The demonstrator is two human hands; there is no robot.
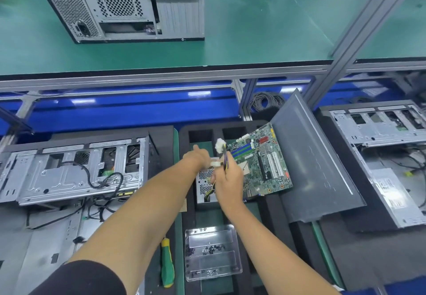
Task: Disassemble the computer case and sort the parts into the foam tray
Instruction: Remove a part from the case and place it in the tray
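Right hand grips cable bundle upright over power supply, foam tray centre; left hand pinches connector, just left

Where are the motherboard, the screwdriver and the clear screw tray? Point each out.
motherboard [265, 156], head view, on the middle of the green board.
screwdriver [167, 264], head view, on its green and yellow handle.
clear screw tray [213, 252], head view, on its clear middle.

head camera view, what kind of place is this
Likely an electronics teardown or assembly workbench: opened computer cases on a green-matted bench, a motherboard in a black foam tray, and a clear screw tray.
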